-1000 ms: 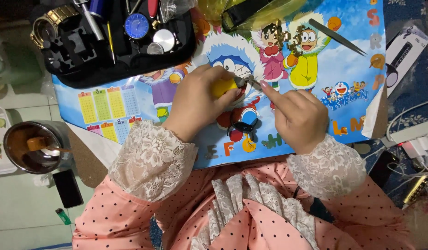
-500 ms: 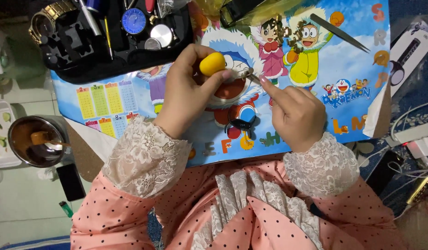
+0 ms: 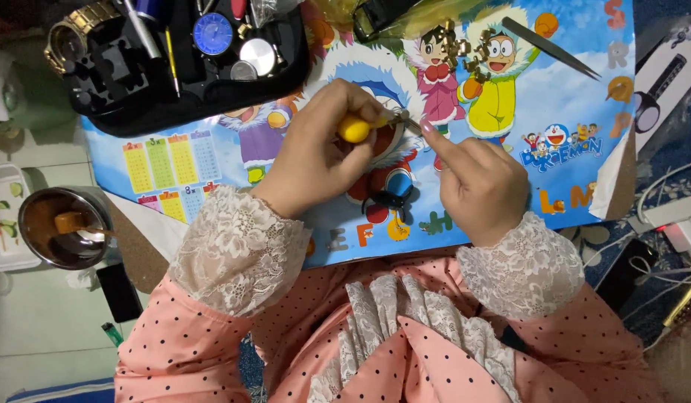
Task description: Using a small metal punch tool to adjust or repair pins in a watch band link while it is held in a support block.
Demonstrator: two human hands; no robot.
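Observation:
My left hand [image 3: 315, 160] grips a small tool with a round yellow handle [image 3: 353, 128] over a colourful cartoon board [image 3: 562, 97] on my lap. The tool's thin metal tip [image 3: 403, 118] points right. My right hand [image 3: 480, 183] has its index finger stretched out, touching that tip, while its other fingers are curled. The thumb is hidden, so I cannot tell whether it pinches anything. A small black piece [image 3: 388, 200] lies on the board just below and between my hands.
A black tray [image 3: 114, 97] at the upper left holds watch parts, a blue watch dial [image 3: 212, 33] and a gold watch [image 3: 73, 33]. Black tweezers [image 3: 551, 48] lie upper right. A metal cup [image 3: 58, 227] stands left. Cables [image 3: 670, 216] lie right.
Both hands have shifted up the board, away from me, together with the yellow-handled tool. The small black piece beneath them has come into view.

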